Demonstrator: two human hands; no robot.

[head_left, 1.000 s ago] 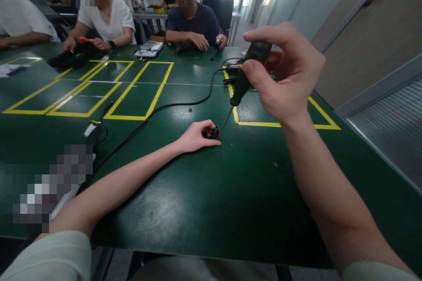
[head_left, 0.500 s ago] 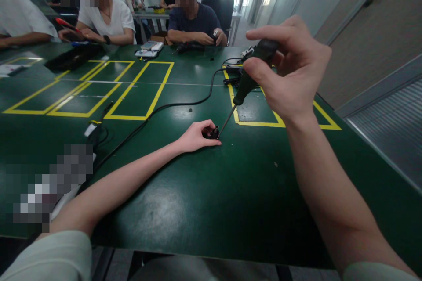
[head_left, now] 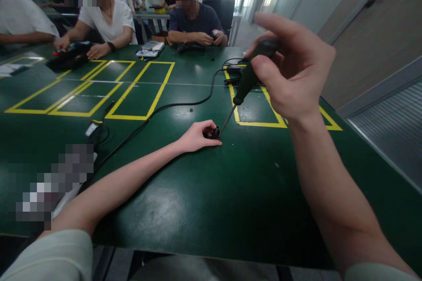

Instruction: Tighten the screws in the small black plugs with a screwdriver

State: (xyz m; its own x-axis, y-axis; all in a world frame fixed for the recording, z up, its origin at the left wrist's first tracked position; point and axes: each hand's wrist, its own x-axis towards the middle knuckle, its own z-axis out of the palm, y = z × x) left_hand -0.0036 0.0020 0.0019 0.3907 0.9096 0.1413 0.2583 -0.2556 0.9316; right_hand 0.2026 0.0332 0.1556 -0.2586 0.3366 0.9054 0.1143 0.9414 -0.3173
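My left hand rests on the green table with its fingers pinched round a small black part. A dark green-handled screwdriver slants down from my right hand, and its thin shaft meets the black part at the tip. My right hand is raised above the table, thumb and fingers wrapped round the top of the handle, with the index finger stretched out.
Yellow tape rectangles mark the table. A black cable runs from a black device towards the left edge. Several people sit at the far side, handling small tools. A wall and door stand to the right.
My right hand has shifted its grip on the screwdriver handle, the fingers turning and the index finger lifting. My left hand and the part stay put. People opposite moved their hands.
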